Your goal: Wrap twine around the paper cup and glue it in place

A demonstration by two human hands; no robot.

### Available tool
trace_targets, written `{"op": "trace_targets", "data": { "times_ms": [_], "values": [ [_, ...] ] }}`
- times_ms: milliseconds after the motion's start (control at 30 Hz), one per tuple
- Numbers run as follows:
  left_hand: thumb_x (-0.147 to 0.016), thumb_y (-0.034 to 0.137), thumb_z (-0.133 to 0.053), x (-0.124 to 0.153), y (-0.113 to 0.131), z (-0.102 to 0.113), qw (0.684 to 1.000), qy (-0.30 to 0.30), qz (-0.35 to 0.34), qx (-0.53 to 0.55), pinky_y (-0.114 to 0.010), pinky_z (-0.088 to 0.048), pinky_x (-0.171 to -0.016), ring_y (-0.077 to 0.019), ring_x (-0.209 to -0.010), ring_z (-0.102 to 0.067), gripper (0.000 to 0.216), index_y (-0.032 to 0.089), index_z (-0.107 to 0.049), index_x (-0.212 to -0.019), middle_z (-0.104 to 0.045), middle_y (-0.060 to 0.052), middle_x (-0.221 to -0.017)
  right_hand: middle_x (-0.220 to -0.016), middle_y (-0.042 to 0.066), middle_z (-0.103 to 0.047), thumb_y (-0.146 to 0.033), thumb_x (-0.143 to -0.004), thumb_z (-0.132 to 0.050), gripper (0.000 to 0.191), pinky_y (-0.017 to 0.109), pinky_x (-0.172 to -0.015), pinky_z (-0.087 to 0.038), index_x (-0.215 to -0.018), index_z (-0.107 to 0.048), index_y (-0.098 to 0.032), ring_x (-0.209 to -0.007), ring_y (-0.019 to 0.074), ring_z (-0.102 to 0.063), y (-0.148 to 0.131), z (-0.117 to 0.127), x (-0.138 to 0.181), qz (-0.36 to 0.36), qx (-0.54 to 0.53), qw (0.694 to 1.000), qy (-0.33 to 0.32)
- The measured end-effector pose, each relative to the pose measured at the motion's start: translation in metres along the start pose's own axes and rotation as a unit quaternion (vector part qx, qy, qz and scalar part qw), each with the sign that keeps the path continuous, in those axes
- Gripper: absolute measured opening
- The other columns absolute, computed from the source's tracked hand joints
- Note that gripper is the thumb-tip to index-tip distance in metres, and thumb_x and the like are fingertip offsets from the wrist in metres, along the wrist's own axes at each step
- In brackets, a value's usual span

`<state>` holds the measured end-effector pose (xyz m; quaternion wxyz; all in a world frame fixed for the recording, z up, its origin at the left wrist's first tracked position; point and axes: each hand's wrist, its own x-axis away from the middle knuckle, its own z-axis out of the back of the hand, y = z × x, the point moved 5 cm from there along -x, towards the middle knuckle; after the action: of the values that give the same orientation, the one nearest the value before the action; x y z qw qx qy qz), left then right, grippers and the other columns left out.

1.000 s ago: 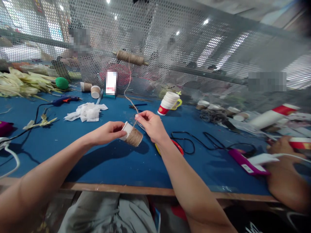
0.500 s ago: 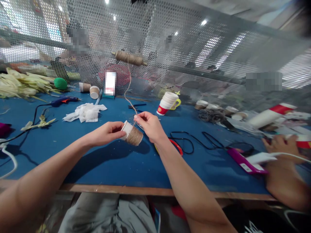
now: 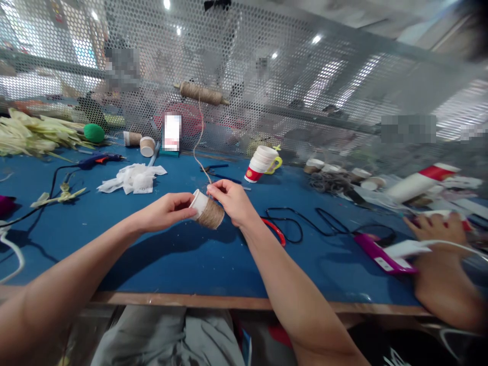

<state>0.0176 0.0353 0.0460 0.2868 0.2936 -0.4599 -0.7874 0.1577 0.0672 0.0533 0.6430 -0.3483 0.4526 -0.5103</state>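
My left hand [image 3: 168, 210] grips the white rim end of a small paper cup [image 3: 206, 211], held on its side above the blue table [image 3: 183, 259]. Brown twine wraps most of the cup. My right hand [image 3: 231, 201] pinches the twine strand [image 3: 196, 147] right at the cup. That strand runs up to a twine spool [image 3: 201, 93] mounted on the perforated metal screen [image 3: 267, 76]. Both hands are closed.
A stack of red-and-white paper cups [image 3: 263, 162], white fabric scraps [image 3: 131, 178], a blue glue gun [image 3: 97, 160], dried leaves [image 3: 34, 134], red-handled scissors [image 3: 275, 230] and a black cable [image 3: 305, 223] lie on the table. Another person's hand [image 3: 438, 239] works at the right near a purple glue gun [image 3: 381, 254].
My hands with the cup have shifted slightly left and away from me. The other person's hand on the right has moved up over the red-and-white cup there.
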Motion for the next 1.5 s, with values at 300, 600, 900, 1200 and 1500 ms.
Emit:
{"op": "trace_targets", "data": {
  "times_ms": [300,600,900,1200,1500],
  "values": [
    [-0.078,0.031,-0.043,0.0,-0.002,0.001,1.0,0.004,-0.011,-0.008,-0.022,-0.036,-0.064,-0.0105,-0.068,-0.043,0.023,0.012,-0.052,-0.086,-0.049,0.0,-0.074,-0.059,-0.002,-0.052,-0.033,-0.064,-0.058,0.018,0.024,-0.055,-0.036,-0.063,-0.052,-0.016,-0.053,0.0092,-0.044,0.004,-0.005,0.0,-0.041,-0.028,0.998,-0.025],
    [-0.073,0.028,-0.05,-0.002,-0.013,0.008,0.982,0.094,0.081,0.143,-0.022,-0.038,-0.064,-0.0087,-0.066,-0.047,0.019,0.013,-0.053,-0.084,-0.053,-0.001,-0.075,-0.073,0.004,-0.058,-0.044,-0.073,-0.046,0.03,0.026,-0.059,-0.041,-0.072,-0.055,-0.015,-0.063,0.0116,-0.052,0.014,-0.002,-0.005,-0.077,-0.045,0.996,-0.024],
    [-0.065,0.02,-0.058,-0.004,-0.023,0.015,0.938,0.173,0.105,0.282,-0.025,-0.04,-0.07,-0.0091,-0.069,-0.052,0.026,0.01,-0.051,-0.088,-0.056,-0.005,-0.083,-0.097,0.008,-0.055,-0.039,-0.064,-0.062,0.039,0.034,-0.063,-0.047,-0.096,-0.049,-0.019,-0.074,0.0163,-0.056,0.006,-0.011,0.003,-0.034,-0.029,0.992,-0.118],
    [-0.062,0.017,-0.063,-0.004,-0.017,0.012,0.972,0.133,0.055,0.184,-0.025,-0.04,-0.069,-0.0116,-0.072,-0.054,0.036,0.01,-0.051,-0.096,-0.06,-0.005,-0.086,-0.087,0.006,-0.057,-0.035,-0.069,-0.058,0.04,0.035,-0.071,-0.046,-0.101,-0.042,-0.019,-0.074,0.0153,-0.056,0.002,-0.009,0.005,-0.056,-0.044,0.983,-0.17],
    [-0.065,0.027,-0.064,-0.005,-0.027,0.013,0.902,0.148,0.101,0.392,-0.025,-0.041,-0.067,-0.0126,-0.067,-0.056,0.027,0.008,-0.059,-0.084,-0.062,-0.007,-0.076,-0.11,0.009,-0.046,-0.017,-0.061,-0.061,0.049,0.036,-0.09,-0.037,-0.108,-0.045,-0.017,-0.103,0.0193,-0.046,-0.022,-0.011,0.011,0.189,0.189,0.952,-0.148]
  ]
}}
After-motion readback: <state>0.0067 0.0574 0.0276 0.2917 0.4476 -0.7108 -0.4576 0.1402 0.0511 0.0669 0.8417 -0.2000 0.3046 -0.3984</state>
